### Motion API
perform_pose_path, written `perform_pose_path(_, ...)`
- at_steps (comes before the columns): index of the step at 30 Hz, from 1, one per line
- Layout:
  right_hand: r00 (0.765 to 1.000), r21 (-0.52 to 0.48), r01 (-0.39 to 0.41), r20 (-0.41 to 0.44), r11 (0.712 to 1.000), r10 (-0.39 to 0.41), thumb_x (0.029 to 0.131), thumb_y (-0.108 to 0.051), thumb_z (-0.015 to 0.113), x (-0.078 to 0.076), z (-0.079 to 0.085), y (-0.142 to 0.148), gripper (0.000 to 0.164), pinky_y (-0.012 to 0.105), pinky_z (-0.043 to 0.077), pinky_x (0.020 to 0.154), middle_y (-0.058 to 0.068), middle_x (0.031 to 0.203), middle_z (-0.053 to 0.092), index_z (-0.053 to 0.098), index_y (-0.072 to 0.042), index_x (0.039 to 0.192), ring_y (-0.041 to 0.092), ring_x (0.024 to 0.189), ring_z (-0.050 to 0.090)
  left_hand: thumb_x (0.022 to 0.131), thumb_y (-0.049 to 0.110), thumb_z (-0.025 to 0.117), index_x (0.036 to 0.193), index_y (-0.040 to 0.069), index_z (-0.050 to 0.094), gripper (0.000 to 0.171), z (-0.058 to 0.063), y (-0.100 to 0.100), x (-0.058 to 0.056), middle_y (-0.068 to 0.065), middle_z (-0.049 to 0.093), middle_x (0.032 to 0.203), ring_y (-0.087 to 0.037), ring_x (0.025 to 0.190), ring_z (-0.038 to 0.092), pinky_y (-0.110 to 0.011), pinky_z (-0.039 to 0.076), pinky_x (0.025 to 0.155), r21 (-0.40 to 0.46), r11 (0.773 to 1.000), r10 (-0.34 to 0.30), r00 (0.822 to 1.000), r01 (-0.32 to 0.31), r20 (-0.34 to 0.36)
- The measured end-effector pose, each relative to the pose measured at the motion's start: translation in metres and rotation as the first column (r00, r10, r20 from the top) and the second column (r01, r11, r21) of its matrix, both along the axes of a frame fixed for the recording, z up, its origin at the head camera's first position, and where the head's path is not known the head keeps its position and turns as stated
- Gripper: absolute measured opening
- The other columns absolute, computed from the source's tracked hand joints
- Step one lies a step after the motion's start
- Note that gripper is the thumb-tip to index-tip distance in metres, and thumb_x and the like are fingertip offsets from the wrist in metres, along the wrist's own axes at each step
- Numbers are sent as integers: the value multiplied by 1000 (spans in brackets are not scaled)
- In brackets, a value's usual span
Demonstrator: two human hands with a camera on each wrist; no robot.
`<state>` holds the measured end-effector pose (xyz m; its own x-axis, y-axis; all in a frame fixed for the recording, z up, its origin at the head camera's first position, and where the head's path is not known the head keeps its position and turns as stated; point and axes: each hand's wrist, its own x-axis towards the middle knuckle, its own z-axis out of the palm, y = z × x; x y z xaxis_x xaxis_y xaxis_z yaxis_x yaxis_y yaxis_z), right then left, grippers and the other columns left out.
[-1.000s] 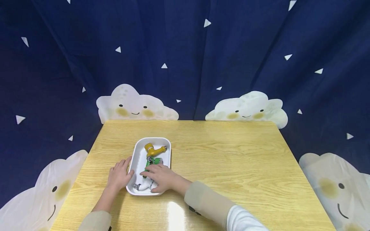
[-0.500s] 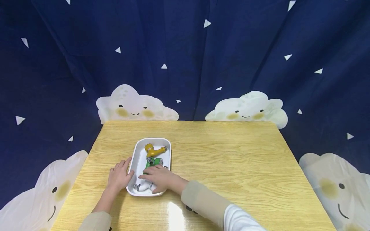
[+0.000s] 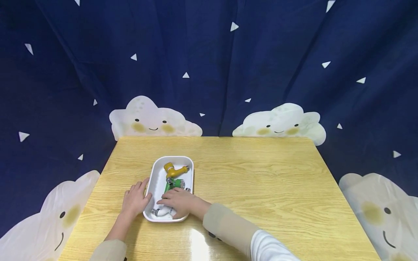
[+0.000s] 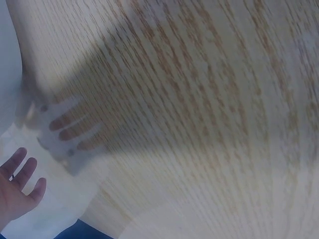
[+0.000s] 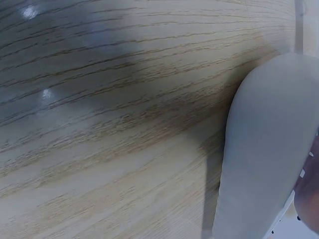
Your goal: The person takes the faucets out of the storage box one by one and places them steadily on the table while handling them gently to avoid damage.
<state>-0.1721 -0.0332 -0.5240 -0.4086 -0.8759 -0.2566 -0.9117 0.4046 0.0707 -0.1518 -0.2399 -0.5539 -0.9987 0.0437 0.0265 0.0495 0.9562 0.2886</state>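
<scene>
A white tray [image 3: 156,181] holds several plastic taps with silvery threaded ends. The yellow tap [image 3: 174,171] lies at its far end, and the green tap [image 3: 177,183] lies in the middle, partly covered. Near the close end is a white tap [image 3: 163,211]. My right hand [image 3: 179,201] reaches over the tray's right wall, fingers spread over the green and white taps, thumb beside the white one. What its fingertips touch is hidden. My left hand [image 3: 134,199] rests against the tray's left side, fingers extended. In the left wrist view, that hand's fingers [image 4: 25,174] are apart.
The tray stands on the left part of a wood-grain table [image 3: 261,188]. A dark blue curtain [image 3: 209,65] with cloud prints hangs behind and at both sides. In the right wrist view, the tray's outer wall [image 5: 269,149] fills the right side.
My right hand has shifted slightly left and lower in the tray, covering more of the green tap. The left hand and the tray stay in place.
</scene>
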Motion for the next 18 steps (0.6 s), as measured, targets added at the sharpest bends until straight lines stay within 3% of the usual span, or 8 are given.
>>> perform_pose_path(18, 999, -27, -8, -53, 1000, 7, 74, -52, 66, 0, -8, -5, 59, 28, 25, 106, -12, 128, 45, 52, -33, 127, 8, 120, 40, 86, 29, 51, 139, 5, 34, 61, -3, -1, 0, -23, 48, 122, -41, 108, 46, -60, 36, 85, 1, 1000, 5, 1000, -5, 2)
